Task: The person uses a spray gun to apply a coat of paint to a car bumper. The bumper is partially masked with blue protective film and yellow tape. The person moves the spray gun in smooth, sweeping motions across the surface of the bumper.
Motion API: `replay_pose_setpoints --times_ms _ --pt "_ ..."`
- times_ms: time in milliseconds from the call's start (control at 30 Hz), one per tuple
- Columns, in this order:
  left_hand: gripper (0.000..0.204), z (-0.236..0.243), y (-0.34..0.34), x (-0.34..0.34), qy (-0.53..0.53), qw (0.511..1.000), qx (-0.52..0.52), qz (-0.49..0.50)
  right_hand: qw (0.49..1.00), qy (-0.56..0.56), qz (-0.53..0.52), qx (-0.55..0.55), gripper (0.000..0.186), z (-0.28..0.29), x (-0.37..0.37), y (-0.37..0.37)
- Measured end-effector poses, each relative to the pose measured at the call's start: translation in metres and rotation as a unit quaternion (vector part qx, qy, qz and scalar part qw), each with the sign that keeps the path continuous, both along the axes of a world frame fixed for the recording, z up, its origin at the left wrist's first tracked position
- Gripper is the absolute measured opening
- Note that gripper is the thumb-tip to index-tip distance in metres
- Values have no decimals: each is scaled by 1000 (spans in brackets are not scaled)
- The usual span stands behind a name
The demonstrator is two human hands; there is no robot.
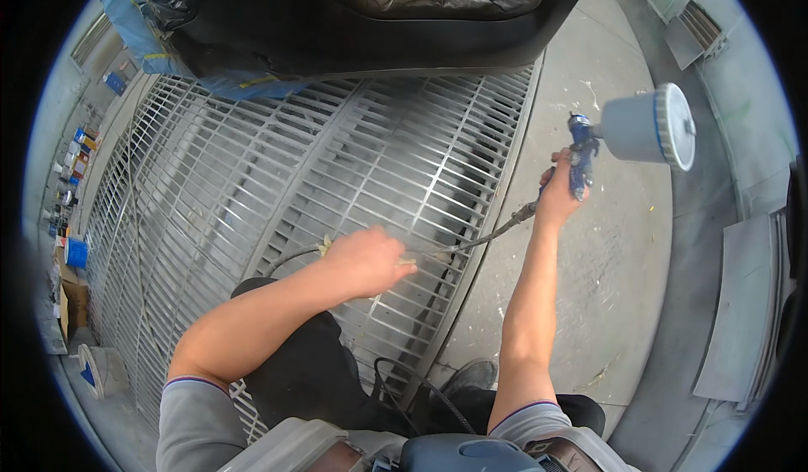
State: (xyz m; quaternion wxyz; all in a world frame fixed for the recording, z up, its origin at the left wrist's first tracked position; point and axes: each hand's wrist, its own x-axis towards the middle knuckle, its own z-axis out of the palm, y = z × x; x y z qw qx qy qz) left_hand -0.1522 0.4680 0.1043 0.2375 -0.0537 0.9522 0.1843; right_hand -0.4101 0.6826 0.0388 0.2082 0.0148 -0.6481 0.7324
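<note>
My right hand (564, 190) is wrapped round the handle of a blue spray gun (581, 144), held out to the right. A large grey paint cup (633, 127) with a white ribbed lid is fixed to the gun, tipped on its side. From the gun's handle a dark air hose (503, 224) runs left to my left hand (366, 262). That hand is closed round the hose, though its fingers partly hide the grip. A pale yellowish scrap (326, 245) shows on the hose beside the hand. Ahead is a large black vehicle panel (337, 43).
Blue masking sheet (139, 18) covers the panel's left side. Metal floor grating (337, 161) lies underneath, beside concrete floor (606, 262). Cans and boxes (74, 165) line the left wall, near a white bucket (105, 371). Grey sheets (741, 304) lean at the right wall. Hose loops near my feet.
</note>
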Motion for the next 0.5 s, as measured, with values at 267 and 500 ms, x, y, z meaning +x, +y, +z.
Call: replay_pose_setpoints --times_ms 267,500 --pt "54 11 -4 6 -8 1000 -11 -26 963 -28 252 87 16 -44 73 -95" --pt "56 10 -4 8 -35 999 -9 -29 913 -23 400 80 18 -38 104 -133"
